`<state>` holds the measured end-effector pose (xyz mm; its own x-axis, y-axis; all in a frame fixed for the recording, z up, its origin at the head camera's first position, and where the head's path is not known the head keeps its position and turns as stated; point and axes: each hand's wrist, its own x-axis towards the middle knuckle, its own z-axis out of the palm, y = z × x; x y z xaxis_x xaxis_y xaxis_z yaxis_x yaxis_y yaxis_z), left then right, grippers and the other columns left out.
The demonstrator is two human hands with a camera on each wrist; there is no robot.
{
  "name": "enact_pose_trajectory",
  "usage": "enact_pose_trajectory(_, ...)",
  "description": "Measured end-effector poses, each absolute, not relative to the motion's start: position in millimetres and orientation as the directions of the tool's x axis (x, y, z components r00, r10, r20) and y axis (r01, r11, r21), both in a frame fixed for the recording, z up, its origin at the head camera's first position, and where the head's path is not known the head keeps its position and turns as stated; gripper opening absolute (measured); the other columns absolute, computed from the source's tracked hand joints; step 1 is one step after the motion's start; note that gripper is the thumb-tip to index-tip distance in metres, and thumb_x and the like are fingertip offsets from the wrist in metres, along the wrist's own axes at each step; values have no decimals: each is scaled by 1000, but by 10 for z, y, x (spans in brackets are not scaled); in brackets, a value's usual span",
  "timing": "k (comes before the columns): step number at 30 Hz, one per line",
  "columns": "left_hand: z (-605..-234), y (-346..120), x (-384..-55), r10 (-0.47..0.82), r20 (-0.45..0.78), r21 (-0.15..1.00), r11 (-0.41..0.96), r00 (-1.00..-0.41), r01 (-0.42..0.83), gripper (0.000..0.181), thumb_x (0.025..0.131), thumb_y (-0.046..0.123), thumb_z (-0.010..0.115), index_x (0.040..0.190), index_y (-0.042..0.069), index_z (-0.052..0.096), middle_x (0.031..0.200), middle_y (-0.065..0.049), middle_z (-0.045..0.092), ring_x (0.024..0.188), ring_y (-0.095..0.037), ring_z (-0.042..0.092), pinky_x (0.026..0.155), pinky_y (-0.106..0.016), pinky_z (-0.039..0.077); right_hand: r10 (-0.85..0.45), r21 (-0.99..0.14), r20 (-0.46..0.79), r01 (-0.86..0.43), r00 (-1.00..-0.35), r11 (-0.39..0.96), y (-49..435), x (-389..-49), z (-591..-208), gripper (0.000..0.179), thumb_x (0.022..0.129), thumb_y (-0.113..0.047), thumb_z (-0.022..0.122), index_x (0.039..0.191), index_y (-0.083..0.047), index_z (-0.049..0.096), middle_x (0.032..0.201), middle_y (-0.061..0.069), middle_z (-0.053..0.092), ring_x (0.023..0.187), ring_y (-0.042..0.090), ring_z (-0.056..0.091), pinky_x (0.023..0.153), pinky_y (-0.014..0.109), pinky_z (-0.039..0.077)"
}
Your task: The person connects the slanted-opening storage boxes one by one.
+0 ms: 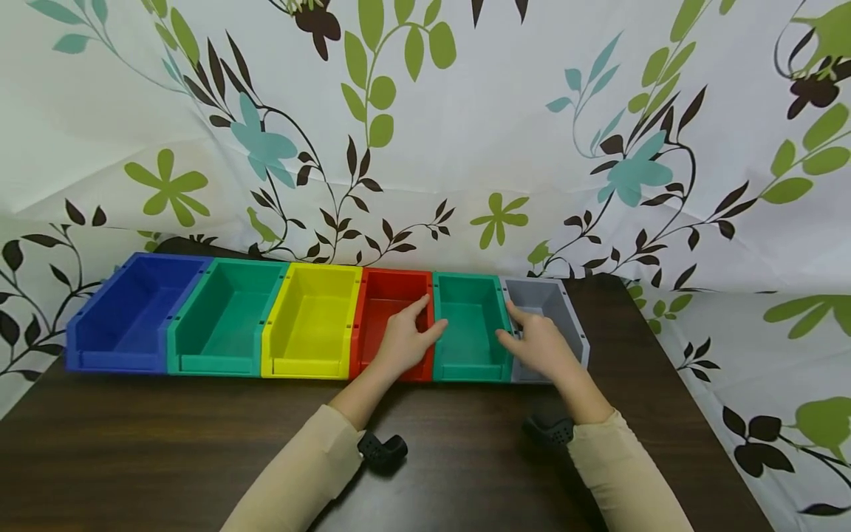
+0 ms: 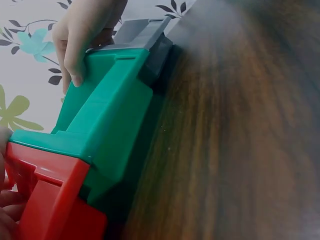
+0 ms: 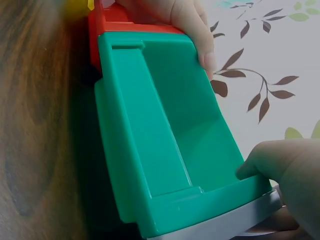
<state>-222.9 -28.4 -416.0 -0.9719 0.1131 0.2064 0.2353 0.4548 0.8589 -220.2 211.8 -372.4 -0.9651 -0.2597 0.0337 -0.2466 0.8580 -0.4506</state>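
A green bin (image 1: 468,325) stands in a side-by-side row, between a red bin (image 1: 388,288) and a grey bin (image 1: 548,293). My left hand (image 1: 402,341) pinches its left wall, thumb on the green side and fingers in the red bin. On the opposite side, my right hand (image 1: 544,344) pinches the wall that adjoins the grey bin. The right wrist view shows the right thumb over the rim inside the green bin (image 3: 195,95); the other fingers are partly hidden below the grey edge. Nothing lies inside the green bin.
Left of the red bin sit a yellow bin (image 1: 319,307), a second green bin (image 1: 236,314) and a blue bin (image 1: 142,310). All rest on a dark wooden table (image 1: 459,458). A leaf-patterned cloth (image 1: 465,133) hangs close behind the row.
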Motion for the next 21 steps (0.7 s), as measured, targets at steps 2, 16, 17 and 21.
enact_pose_trajectory(2, -4143, -253, -2253, 124, 198, 855, 464, -972, 233, 61, 90, 33, 63, 140, 3, 45, 142, -13, 49, 129, -29, 48, 104, -45, 43, -259, -448, 29, -244, -966, 860, 2144, -2233, -3724, 66, 89, -28, 59, 144, 1, 35, 61, 6, 51, 37, 9, 27, 39, 26, 32)
enact_pose_trajectory(16, -4055, 48, -2463, 180, 127, 830, 520, -975, 204, 62, 94, 32, 57, 144, 1, 37, 146, -15, 43, 133, -31, 43, 105, -45, 42, -207, -439, -32, -172, -978, 882, 2370, -2421, -3697, 67, 92, -28, 55, 147, -2, 28, 57, 6, 51, 36, 11, 37, 41, 28, 38)
enact_pose_trajectory(17, -4053, 69, -2480, 180, 123, 829, 522, -976, 201, 62, 94, 32, 57, 144, 1, 37, 146, -14, 43, 133, -31, 43, 105, -45, 42, -203, -440, -35, -167, -979, 882, 2385, -2435, -3695, 67, 92, -28, 55, 147, -2, 27, 58, 6, 52, 36, 11, 37, 41, 28, 38)
enact_pose_trajectory(21, -4039, 149, -2545, 184, 118, 824, 531, -976, 199, 62, 94, 32, 56, 144, 1, 36, 146, -14, 43, 133, -31, 44, 105, -44, 42, -190, -439, -41, -153, -981, 885, 2451, -2484, -3684, 66, 93, -28, 54, 148, -3, 26, 78, 18, 65, 38, 12, 37, 42, 29, 38)
